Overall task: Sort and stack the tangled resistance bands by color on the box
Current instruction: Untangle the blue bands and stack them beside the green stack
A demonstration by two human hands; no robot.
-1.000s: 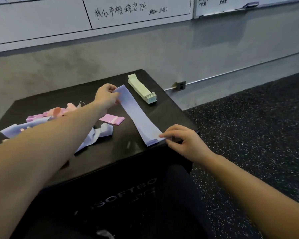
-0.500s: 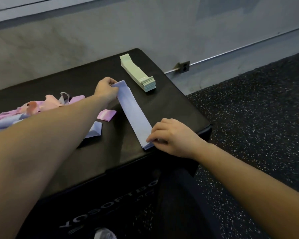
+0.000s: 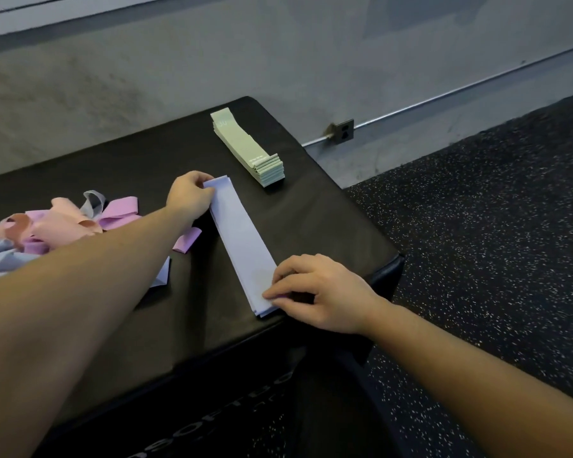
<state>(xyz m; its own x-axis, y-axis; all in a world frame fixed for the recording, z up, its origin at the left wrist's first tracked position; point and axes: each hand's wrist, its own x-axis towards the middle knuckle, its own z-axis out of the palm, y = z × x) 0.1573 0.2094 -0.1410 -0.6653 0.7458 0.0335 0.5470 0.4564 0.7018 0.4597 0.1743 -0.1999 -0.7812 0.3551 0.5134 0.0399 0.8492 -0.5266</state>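
Observation:
A flat lavender-blue band (image 3: 242, 241) lies stretched out on the black box (image 3: 328, 209), on top of others of the same colour whose edges show at its near end. My left hand (image 3: 191, 196) pinches its far end. My right hand (image 3: 315, 292) pinches its near end at the box's front edge. A neat stack of pale green bands (image 3: 248, 148) stands at the far right of the box. A tangled heap of pink, purple and lavender bands (image 3: 63, 223) lies at the left, partly hidden by my left forearm.
A single folded purple band (image 3: 187, 239) lies beside the lavender stack. The box stands near a grey wall (image 3: 278, 61) with an outlet plate (image 3: 343, 130). Speckled black rubber floor (image 3: 493, 209) spreads to the right.
The camera has tilted down, so the whiteboard left the view. Both hands keep hold of the lavender band's ends, and the band lies flatter and straighter on the box.

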